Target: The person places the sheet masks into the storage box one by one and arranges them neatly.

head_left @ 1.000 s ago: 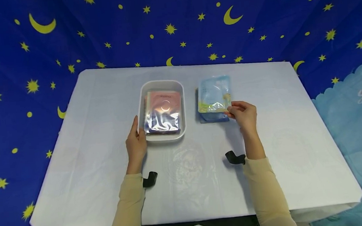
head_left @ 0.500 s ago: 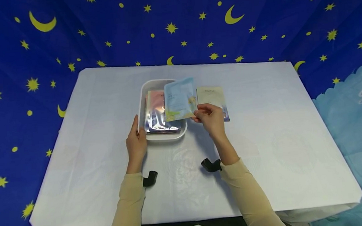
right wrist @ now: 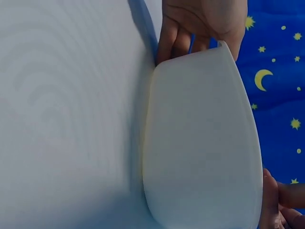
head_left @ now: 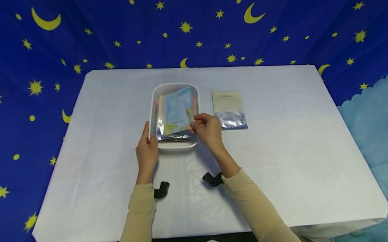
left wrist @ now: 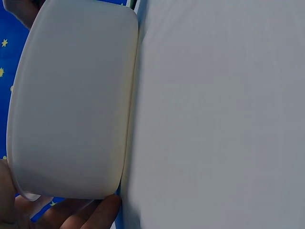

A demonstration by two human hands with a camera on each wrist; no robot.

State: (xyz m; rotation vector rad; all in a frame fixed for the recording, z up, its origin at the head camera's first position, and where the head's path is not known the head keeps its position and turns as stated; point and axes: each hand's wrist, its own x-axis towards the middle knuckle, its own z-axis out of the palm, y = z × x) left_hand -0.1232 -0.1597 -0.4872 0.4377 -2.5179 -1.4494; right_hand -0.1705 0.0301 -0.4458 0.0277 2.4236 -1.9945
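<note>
In the head view, my left hand point(head_left: 147, 152) grips the left side of a white plastic tub point(head_left: 177, 145), thumb at the rim and fingers along the outer wall. My right hand point(head_left: 209, 131) pinches the lower right corner of a light blue flat sachet point(head_left: 177, 109) with a green and yellow printed bottom. That sachet is tilted over the stack of glossy sachets point(head_left: 176, 138) in the tub and hides most of them. Both wrist views show the tub's outer wall point(left wrist: 71, 105), with left fingers point(left wrist: 102, 212) against its end.
Right of the tub, a cream and silver sachet point(head_left: 228, 102) lies flat on the white-covered table point(head_left: 303, 146). A blue curtain with yellow moons and stars point(head_left: 137, 22) hangs behind the table.
My right hand has carried the light blue sachet leftward from the pile on the right to over the tub, uncovering the cream sachet. My left hand has kept its hold on the tub.
</note>
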